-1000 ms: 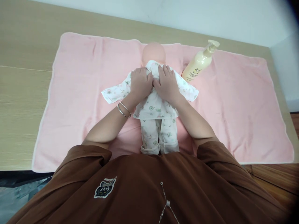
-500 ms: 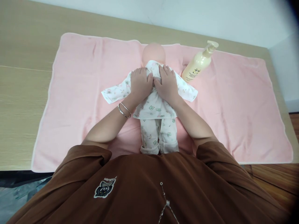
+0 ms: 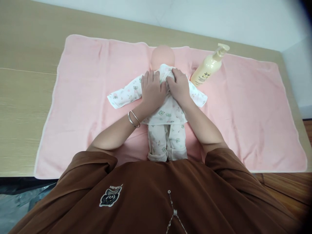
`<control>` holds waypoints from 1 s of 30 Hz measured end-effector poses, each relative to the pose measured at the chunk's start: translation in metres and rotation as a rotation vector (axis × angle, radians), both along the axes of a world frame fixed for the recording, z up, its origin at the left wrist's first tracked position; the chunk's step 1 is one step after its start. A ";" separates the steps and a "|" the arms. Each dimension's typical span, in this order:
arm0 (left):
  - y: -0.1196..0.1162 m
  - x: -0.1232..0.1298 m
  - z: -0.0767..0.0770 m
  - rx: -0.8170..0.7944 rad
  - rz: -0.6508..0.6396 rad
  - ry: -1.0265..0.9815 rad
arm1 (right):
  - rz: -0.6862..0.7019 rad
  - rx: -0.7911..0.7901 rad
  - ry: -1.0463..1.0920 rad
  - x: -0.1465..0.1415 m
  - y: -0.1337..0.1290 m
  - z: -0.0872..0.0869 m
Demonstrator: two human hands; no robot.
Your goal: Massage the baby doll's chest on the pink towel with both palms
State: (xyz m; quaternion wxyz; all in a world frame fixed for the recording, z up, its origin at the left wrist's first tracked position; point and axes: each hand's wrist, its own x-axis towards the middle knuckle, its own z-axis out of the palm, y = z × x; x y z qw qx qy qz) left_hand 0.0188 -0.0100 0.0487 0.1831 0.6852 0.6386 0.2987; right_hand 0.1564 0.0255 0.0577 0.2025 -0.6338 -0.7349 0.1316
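Note:
A baby doll (image 3: 162,56) lies on a pink blanket (image 3: 80,81), its bald head toward the far edge. It wears a white printed top (image 3: 168,112) with the sleeves spread to both sides, and matching pants (image 3: 157,139) with rolled cuffs. My left hand (image 3: 153,89) rests flat on the left part of the top, fingers pointing to the head. On the right part lies my right hand (image 3: 179,86), its fingers slightly bent on the cloth near the collar. Both thumbs are close together at the middle of the top. The doll's face cannot be seen.
A cream pump bottle (image 3: 206,70) stands on the blanket, right of the doll's head. The wooden table (image 3: 21,81) shows around the blanket, with a white wall (image 3: 219,19) behind it. Dark and clear plastic items are at the lower left.
My left hand has shifted slightly right on the top, with its fingers more stretched. The fingers of my right hand have moved a little over the cloth. The view has shifted slightly.

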 end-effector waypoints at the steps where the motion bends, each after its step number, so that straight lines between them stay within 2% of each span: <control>1: -0.005 0.002 0.002 0.004 -0.010 0.009 | -0.005 0.011 0.011 0.002 0.003 0.000; 5: -0.008 0.003 0.004 -0.015 -0.036 0.031 | -0.010 -0.020 -0.027 0.004 0.003 0.004; 12: 0.029 -0.019 -0.004 -0.054 -0.062 0.000 | 0.106 -0.074 -0.097 -0.011 -0.033 0.014; 14: 0.024 -0.018 -0.001 -0.056 -0.066 0.017 | 0.119 -0.082 -0.108 -0.009 -0.032 0.016; 17: 0.004 -0.009 0.007 -0.052 -0.081 0.070 | 0.131 -0.077 -0.112 0.001 -0.013 0.014; 19: -0.008 -0.003 0.010 -0.054 -0.099 0.087 | 0.096 -0.074 -0.102 0.008 0.001 0.012; 21: -0.009 -0.003 0.009 -0.048 -0.117 0.086 | 0.053 -0.075 -0.104 0.010 0.007 0.012; 23: 0.001 -0.008 0.005 -0.034 -0.123 0.077 | 0.046 -0.071 -0.135 0.006 0.001 0.014; 27: 0.031 -0.025 -0.006 -0.063 -0.105 0.051 | 0.081 -0.066 -0.222 -0.011 -0.033 0.027; 30: 0.031 -0.026 -0.006 -0.063 -0.104 0.045 | 0.108 -0.092 -0.213 -0.013 -0.041 0.033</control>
